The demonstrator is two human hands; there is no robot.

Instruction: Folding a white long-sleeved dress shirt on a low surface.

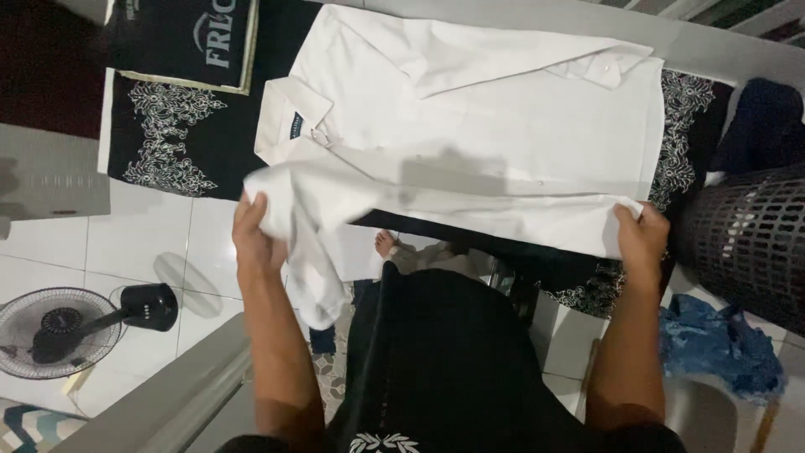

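While the white shirt (470,126) lies spread flat across the dark patterned cloth (168,143), the left hand (256,239) is closed on its bunched sleeve and the right hand (641,235) pinches the near hem; only this near edge is lifted, folding barely begun.

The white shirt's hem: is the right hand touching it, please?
Touching. The head view shows the right hand gripping the near edge of the white shirt, its fingers closed around the cloth.
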